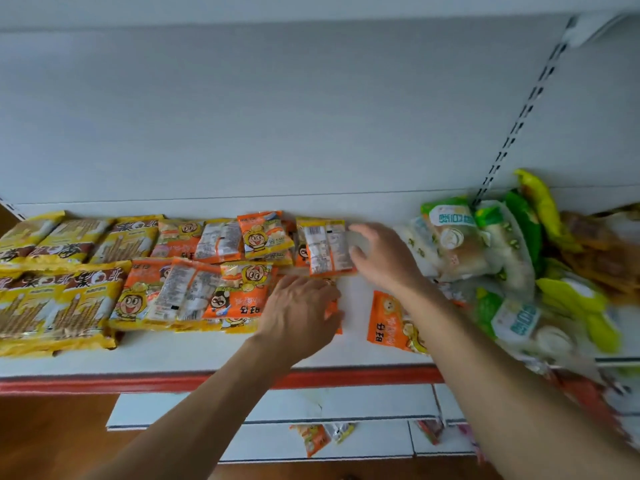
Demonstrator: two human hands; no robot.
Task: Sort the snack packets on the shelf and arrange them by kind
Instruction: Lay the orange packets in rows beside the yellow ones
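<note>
Yellow biscuit-stick packets (pixel 69 299) lie in two rows at the shelf's left end. Beside them, orange cartoon-face snack packets (pixel 194 292) overlap in two rows, some face down. My right hand (pixel 384 261) pinches the right edge of one orange packet (pixel 325 247), barcode side up, at the end of the back row. My left hand (pixel 301 313) lies palm down on another orange packet (pixel 335 311), which is mostly hidden under the fingers. One more orange packet (pixel 388 320) lies loose under my right forearm.
A mixed heap fills the right end: green-and-white bread packs (pixel 450 237), yellow-green bags (pixel 575 299) and brown packets (pixel 602 258). The shelf has a red front strip (pixel 104 382). Lower shelves hold a few stray packets (pixel 313 439).
</note>
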